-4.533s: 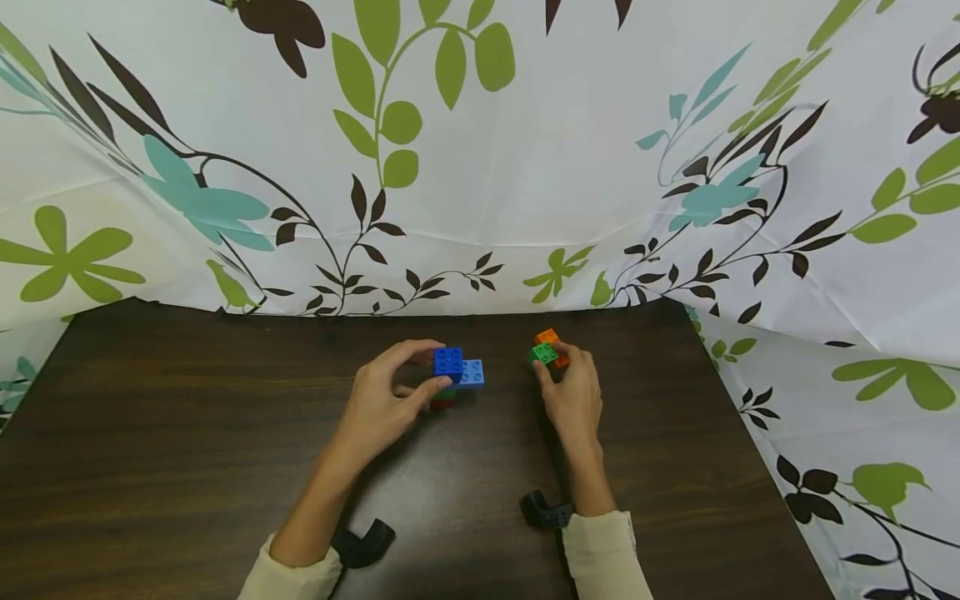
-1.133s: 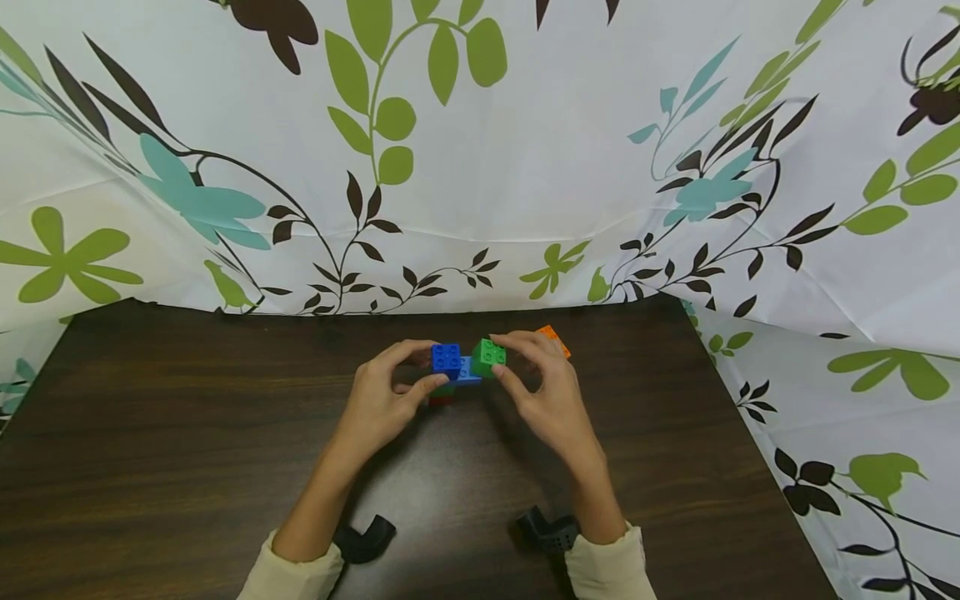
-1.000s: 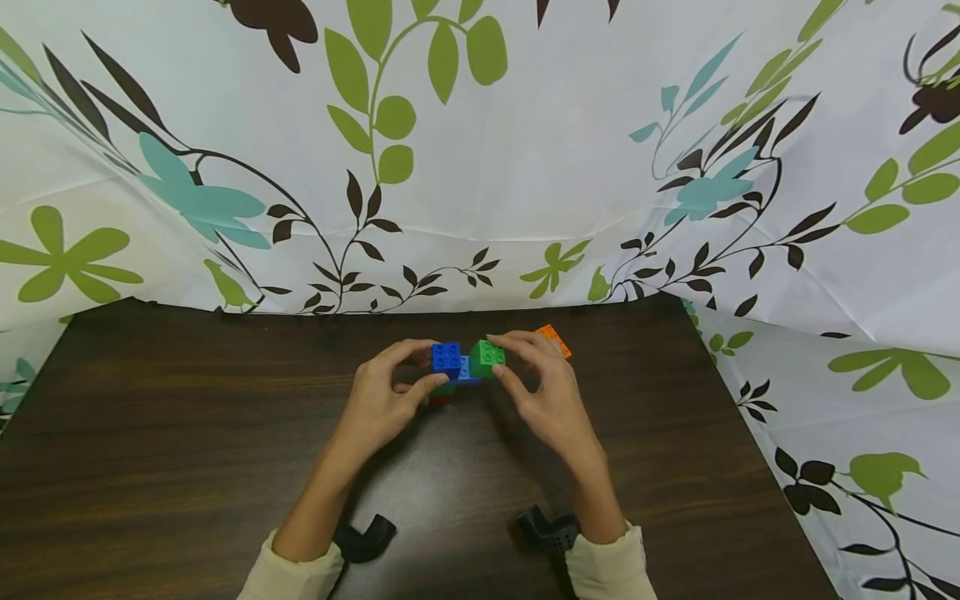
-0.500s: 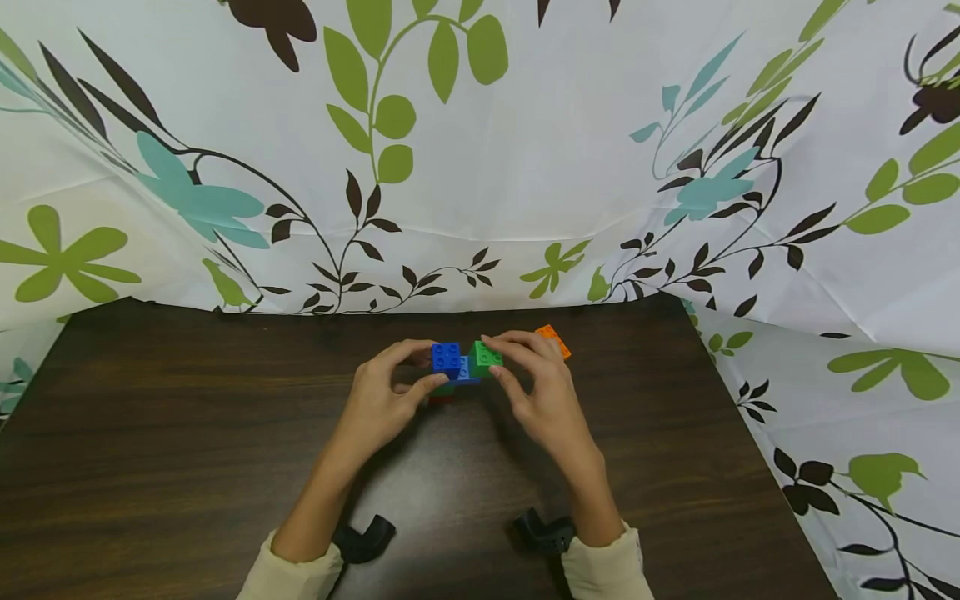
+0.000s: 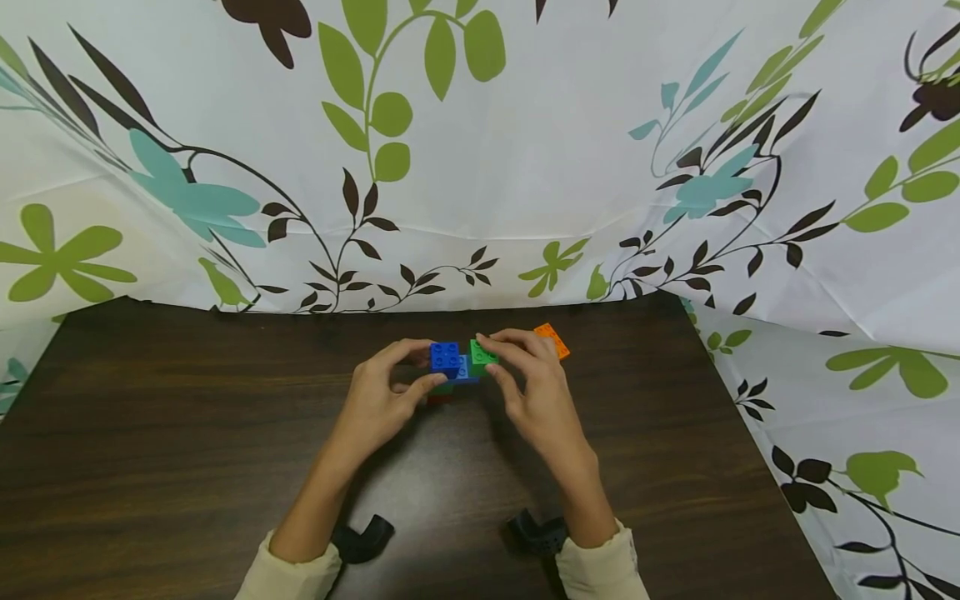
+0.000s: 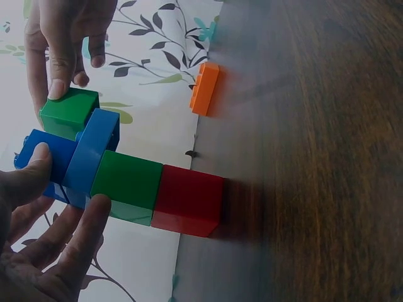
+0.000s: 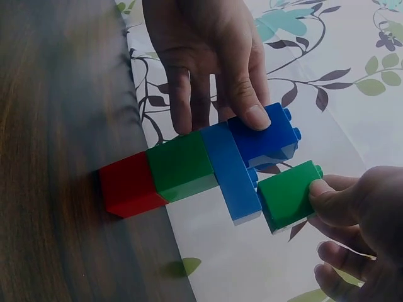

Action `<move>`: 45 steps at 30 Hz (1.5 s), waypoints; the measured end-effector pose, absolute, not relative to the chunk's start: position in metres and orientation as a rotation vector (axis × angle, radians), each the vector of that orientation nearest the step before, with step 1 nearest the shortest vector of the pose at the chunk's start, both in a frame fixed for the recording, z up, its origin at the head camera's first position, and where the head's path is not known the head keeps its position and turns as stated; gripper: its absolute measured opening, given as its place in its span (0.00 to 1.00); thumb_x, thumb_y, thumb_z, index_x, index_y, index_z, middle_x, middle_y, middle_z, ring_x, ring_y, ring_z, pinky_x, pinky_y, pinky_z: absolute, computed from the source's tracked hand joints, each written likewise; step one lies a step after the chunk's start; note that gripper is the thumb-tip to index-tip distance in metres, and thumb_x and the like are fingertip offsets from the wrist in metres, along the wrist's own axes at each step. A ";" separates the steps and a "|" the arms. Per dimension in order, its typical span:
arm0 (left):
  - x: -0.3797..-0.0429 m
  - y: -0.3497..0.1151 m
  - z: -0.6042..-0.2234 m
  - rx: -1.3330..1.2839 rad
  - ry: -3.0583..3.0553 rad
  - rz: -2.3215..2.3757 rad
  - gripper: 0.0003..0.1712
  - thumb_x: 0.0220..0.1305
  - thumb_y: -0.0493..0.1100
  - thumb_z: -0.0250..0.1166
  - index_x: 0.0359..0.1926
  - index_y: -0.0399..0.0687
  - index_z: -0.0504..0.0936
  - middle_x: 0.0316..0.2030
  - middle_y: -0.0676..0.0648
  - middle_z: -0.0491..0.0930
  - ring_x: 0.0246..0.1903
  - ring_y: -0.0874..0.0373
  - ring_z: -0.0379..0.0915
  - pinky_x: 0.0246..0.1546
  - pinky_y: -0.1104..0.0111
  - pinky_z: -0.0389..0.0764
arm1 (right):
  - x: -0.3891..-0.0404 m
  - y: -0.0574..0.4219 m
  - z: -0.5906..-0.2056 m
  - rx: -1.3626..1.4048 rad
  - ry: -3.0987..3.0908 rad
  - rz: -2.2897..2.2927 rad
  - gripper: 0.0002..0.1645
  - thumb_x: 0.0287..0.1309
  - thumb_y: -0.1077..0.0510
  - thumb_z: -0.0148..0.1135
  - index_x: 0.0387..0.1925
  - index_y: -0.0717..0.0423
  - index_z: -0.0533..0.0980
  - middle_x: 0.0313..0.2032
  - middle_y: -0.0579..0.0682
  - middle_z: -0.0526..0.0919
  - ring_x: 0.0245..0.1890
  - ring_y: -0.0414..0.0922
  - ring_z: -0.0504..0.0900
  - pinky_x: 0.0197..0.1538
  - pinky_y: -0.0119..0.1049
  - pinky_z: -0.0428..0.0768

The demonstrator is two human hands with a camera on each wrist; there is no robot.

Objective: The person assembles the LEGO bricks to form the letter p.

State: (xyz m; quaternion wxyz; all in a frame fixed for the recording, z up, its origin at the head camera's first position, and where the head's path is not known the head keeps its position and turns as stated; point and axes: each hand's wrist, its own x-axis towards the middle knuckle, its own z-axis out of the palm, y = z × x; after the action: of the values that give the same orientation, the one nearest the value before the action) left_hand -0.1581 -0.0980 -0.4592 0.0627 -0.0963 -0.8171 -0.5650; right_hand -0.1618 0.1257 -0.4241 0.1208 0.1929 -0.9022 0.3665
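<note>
Left hand [image 5: 384,392] pinched blue brick [image 5: 445,357] atop pale brick [image 7: 230,173], right hand [image 5: 538,392] green brick [image 7: 286,196] at pale brick's other end: seemingly mid-fitting, wanting a press-down.

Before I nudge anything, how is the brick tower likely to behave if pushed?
The brick tower would probably move stiffly as one piece, since its lower bricks look rigid and sit flush. It may tip rather than slide: the light blue brick juts sideways past the red bottom brick. The left hand gripping it should help resist that.
</note>
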 end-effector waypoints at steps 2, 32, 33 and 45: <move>-0.158 -0.098 -0.459 -0.290 -2.472 -1.703 0.24 0.66 0.36 0.77 0.62 0.42 0.84 0.49 0.38 0.87 0.51 0.43 0.86 0.38 0.67 0.91 | -0.162 0.126 -0.425 0.566 -2.633 1.063 0.22 0.69 0.64 0.70 0.63 0.49 0.85 0.59 0.53 0.84 0.61 0.56 0.77 0.66 0.57 0.78; -0.159 -0.098 -0.462 -0.296 -2.456 -1.709 0.22 0.66 0.35 0.77 0.60 0.40 0.85 0.47 0.37 0.87 0.49 0.41 0.86 0.38 0.62 0.92 | -0.160 0.125 -0.424 0.595 -2.627 0.984 0.22 0.70 0.63 0.69 0.63 0.48 0.86 0.60 0.53 0.84 0.61 0.55 0.78 0.64 0.55 0.82; -0.159 -0.098 -0.462 -0.295 -2.456 -1.709 0.22 0.66 0.35 0.77 0.60 0.40 0.85 0.47 0.37 0.87 0.49 0.41 0.86 0.38 0.62 0.92 | -0.160 0.125 -0.424 0.593 -2.629 0.974 0.22 0.70 0.63 0.69 0.63 0.48 0.86 0.60 0.53 0.84 0.61 0.54 0.78 0.64 0.55 0.82; -0.159 -0.098 -0.464 -0.284 -2.447 -1.727 0.22 0.66 0.34 0.76 0.60 0.39 0.85 0.48 0.36 0.87 0.49 0.41 0.86 0.37 0.66 0.91 | -0.158 0.125 -0.423 0.597 -2.641 0.890 0.22 0.69 0.63 0.71 0.62 0.46 0.86 0.59 0.52 0.84 0.60 0.53 0.79 0.57 0.52 0.86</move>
State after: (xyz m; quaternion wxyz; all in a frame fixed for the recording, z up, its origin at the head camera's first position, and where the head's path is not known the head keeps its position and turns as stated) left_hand -0.1594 -0.0978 -0.4637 0.0663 -0.0943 -0.8115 -0.5728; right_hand -0.1584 0.1253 -0.4226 0.1453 0.2072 -0.9168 0.3089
